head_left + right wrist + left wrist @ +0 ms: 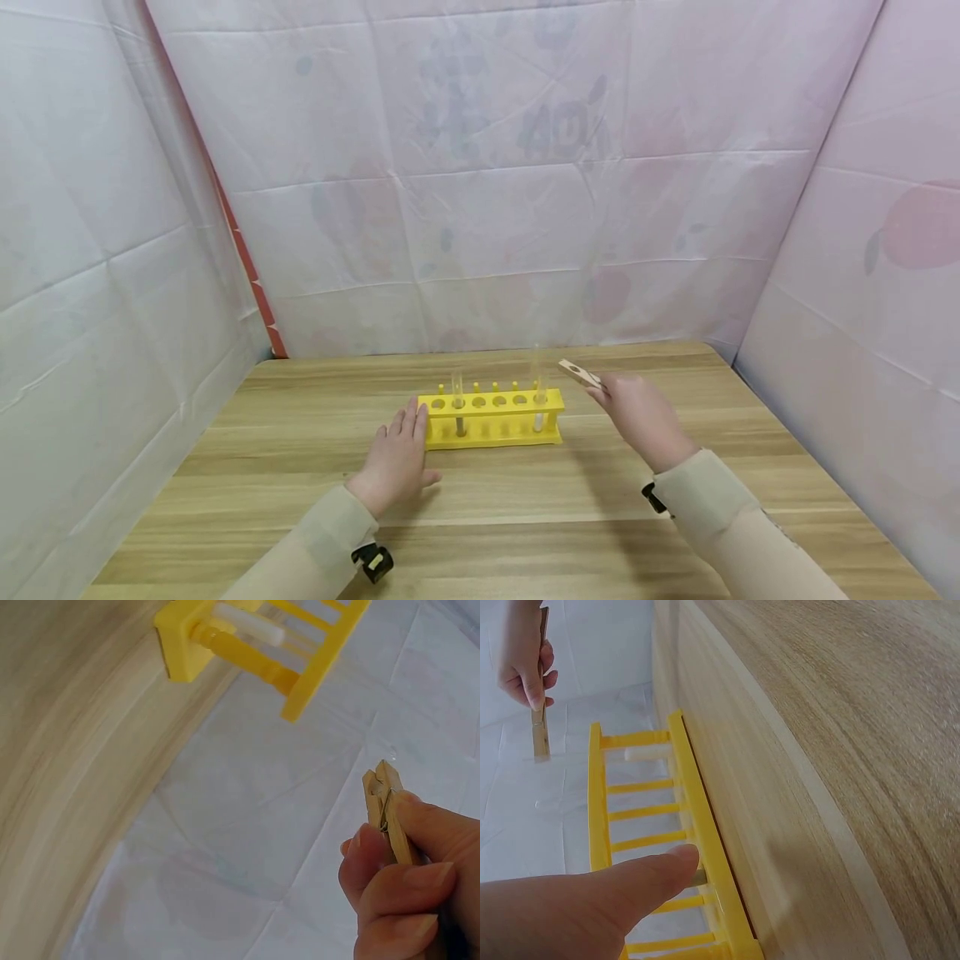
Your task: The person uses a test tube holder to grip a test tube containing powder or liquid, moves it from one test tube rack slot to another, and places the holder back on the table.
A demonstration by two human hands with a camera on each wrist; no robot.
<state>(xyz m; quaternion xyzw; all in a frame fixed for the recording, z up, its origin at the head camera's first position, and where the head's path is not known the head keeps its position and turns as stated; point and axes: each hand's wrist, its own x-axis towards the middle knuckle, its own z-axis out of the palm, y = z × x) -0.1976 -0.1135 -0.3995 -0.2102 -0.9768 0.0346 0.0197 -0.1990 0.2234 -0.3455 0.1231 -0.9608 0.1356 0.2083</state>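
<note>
A yellow test tube rack stands on the table, with one row of holes in its top. Its left end is touched by my left hand, fingers extended along it and thumb held apart. My right hand grips a wooden test tube clamp by its handles, right of the rack and raised above the table. The clamp's tip points toward the clear test tube at the rack's right end, which has white content low down. Another clear test tube, with greyish content, stands near the left end.
A wood-grain table lies beneath everything. Pale printed cloth hangs behind it and on both sides. Short yellow pegs rise along the rack's back edge.
</note>
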